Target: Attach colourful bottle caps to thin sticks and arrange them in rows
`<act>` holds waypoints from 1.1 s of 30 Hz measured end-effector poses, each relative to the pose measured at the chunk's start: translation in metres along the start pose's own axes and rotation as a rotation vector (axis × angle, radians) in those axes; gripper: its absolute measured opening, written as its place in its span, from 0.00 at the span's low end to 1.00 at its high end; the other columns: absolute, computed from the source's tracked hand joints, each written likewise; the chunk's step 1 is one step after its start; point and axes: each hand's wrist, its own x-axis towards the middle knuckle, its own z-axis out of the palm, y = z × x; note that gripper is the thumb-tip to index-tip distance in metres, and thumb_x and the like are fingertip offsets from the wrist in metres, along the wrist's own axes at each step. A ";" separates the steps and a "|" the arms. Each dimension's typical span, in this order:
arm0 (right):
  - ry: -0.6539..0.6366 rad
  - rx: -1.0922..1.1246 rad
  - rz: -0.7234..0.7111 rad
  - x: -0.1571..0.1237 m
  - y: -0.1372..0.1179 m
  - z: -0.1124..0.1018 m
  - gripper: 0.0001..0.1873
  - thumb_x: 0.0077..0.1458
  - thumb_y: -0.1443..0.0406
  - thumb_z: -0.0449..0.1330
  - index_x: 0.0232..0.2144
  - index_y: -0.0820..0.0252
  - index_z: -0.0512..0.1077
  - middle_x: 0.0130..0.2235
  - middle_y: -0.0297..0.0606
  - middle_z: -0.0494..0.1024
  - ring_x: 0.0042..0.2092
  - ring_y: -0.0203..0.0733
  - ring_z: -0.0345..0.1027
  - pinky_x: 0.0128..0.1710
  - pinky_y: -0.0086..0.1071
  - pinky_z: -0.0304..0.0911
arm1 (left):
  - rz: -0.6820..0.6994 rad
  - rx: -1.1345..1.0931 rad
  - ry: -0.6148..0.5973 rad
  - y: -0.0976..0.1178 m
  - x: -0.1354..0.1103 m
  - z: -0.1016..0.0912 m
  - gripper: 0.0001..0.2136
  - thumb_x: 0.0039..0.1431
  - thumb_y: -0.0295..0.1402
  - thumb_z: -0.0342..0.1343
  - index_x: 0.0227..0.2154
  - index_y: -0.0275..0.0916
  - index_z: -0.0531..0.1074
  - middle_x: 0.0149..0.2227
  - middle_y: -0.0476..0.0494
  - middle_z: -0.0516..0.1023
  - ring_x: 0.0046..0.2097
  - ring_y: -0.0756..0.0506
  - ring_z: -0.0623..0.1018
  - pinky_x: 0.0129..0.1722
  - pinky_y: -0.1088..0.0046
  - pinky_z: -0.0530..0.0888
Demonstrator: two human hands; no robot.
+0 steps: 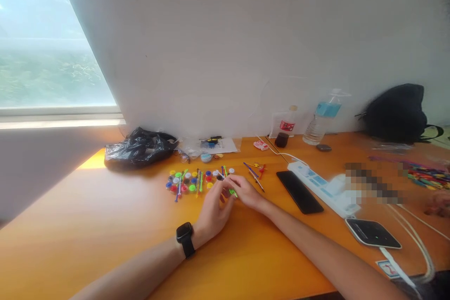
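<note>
My left hand (213,211), with a black watch (185,239) on its wrist, meets my right hand (246,193) over the table. The fingers of both are closed together at the fingertips. A small bright green plastic piece (233,193) shows between the hands, and a thin white stick (222,176) shows just beyond the fingertips. Which hand grips which piece is hidden. Just left of the hands lie rows of small round coloured caps (192,187), with thin coloured plastic sticks (200,182) across them. A few more sticks (258,180) lie right of my right hand.
A black plastic bag (140,150) lies at the back left. On the right are a black phone (298,192), a white power strip (323,190) and a charging device (373,233) with cables. Behind stand a water bottle (319,119) and a black backpack (395,112). Another person's hand (438,204) shows far right.
</note>
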 end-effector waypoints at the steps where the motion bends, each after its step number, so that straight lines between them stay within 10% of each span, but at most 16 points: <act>1: 0.012 -0.018 -0.018 0.000 0.001 0.000 0.25 0.63 0.44 0.58 0.27 0.57 0.69 0.30 0.33 0.70 0.35 0.40 0.63 0.37 0.31 0.59 | 0.000 -0.003 0.000 0.000 0.000 0.000 0.09 0.65 0.26 0.53 0.46 0.41 0.71 0.40 0.46 0.76 0.37 0.48 0.72 0.38 0.70 0.71; 33: -0.175 -0.196 -0.050 -0.001 0.010 -0.010 0.23 0.65 0.48 0.56 0.27 0.58 0.69 0.30 0.33 0.72 0.33 0.39 0.61 0.34 0.30 0.57 | 0.016 -0.092 -0.106 -0.004 0.001 0.000 0.06 0.61 0.23 0.53 0.38 0.40 0.69 0.36 0.46 0.76 0.36 0.47 0.72 0.37 0.71 0.71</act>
